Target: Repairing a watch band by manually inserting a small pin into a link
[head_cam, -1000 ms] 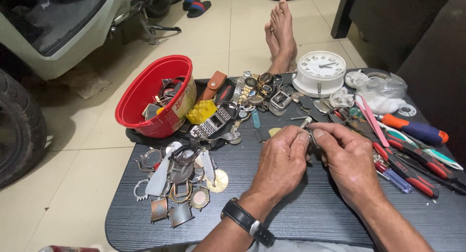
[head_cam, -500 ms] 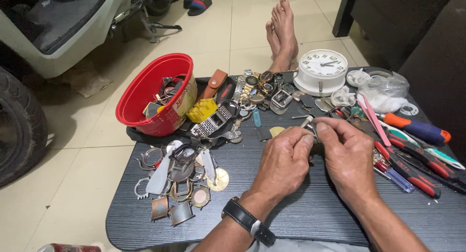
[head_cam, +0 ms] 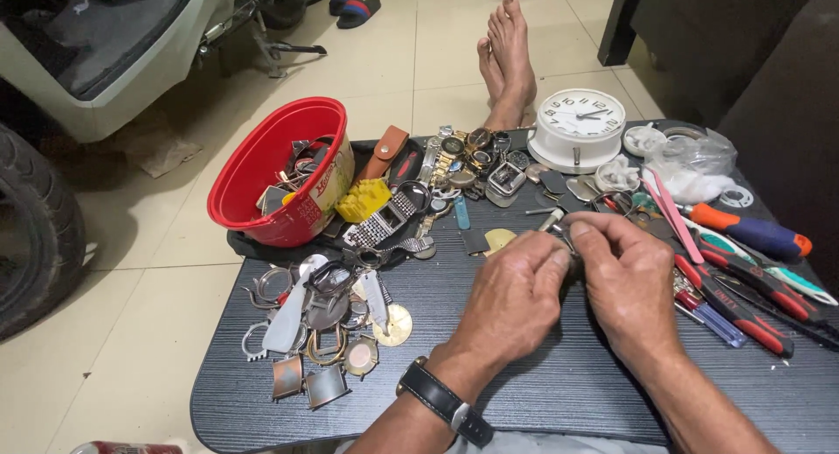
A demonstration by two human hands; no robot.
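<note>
Both hands meet over the dark table [head_cam: 542, 393], fingertips pinched on 1 small metal part [head_cam: 570, 244] between them; what it is cannot be told. The left hand [head_cam: 511, 301] wears a black watch [head_cam: 441, 406]. Right hand [head_cam: 634, 284] lies beside screwdrivers [head_cam: 743, 310]. Watch cases [head_cam: 328, 318] lie left, a white clock [head_cam: 578, 122] beyond.

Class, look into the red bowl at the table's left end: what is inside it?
The red bowl holds a tangle of metal watch parts and straps against its far wall. Its near wall hides the bottom, so anything lying lower cannot be seen.
</note>
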